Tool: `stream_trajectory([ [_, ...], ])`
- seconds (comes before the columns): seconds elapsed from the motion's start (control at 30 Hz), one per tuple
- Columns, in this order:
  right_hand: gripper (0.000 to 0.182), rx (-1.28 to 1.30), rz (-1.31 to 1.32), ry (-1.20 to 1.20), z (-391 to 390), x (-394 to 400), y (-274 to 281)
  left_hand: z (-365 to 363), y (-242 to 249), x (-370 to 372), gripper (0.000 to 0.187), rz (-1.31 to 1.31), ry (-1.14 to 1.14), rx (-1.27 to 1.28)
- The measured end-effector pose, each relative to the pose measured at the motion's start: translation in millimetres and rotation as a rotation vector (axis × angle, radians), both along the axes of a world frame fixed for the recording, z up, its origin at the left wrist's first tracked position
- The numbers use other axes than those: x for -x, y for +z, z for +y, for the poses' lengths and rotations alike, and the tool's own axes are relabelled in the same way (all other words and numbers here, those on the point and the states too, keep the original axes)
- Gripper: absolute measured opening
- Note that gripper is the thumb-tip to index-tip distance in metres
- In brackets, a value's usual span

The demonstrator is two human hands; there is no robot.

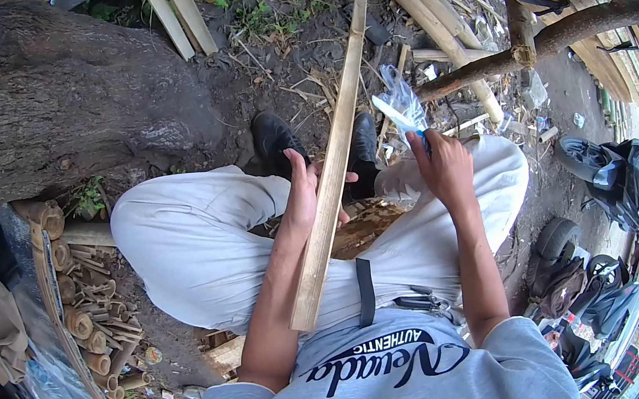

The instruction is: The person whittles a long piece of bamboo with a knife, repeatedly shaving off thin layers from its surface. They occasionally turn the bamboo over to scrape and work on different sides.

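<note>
At left, short bamboo offcuts (89,310) lie stacked. Left hand (306,193) grips a bamboo slat (329,172) across the lap, long axis running from near end up-right toward ground. Right hand (442,166) holds a blue-handled knife (400,114).

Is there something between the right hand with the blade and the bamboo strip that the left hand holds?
Nothing visible does. The right hand holds the blade up beside the bamboo strip, with only open air between them. The left hand grips the strip mid-length.
</note>
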State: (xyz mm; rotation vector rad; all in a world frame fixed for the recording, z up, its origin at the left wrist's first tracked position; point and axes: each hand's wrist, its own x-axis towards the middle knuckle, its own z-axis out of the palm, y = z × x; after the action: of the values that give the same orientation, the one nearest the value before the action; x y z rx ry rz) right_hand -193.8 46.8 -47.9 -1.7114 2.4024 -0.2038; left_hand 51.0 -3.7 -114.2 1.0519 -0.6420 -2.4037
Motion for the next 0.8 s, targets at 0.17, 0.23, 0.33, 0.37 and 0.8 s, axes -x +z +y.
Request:
stream_trajectory([
  [0.17, 0.045, 0.113, -0.381, 0.094, 2, -29, -9, -1, 7, -4, 0.098, 0.074, -0.016, -0.028],
  [0.23, 0.045, 0.068, -0.469, 0.036, 4, -40, -16, -1, 25, -1, 0.072, 0.056, 0.015, -0.059],
  [0.33, 0.047, 0.104, -0.521, -0.011, 8, -40, -29, 2, 22, -2, 0.048, 0.104, -0.052, 0.004],
  [0.37, 0.047, 0.100, -0.518, -0.015, 8, -38, -31, 3, 23, -1, 0.045, 0.072, -0.118, 0.072],
  [0.8, 0.047, 0.192, -0.667, -0.035, 19, -56, -21, 10, 41, -6, 0.050, 0.224, -0.051, 0.087],
])
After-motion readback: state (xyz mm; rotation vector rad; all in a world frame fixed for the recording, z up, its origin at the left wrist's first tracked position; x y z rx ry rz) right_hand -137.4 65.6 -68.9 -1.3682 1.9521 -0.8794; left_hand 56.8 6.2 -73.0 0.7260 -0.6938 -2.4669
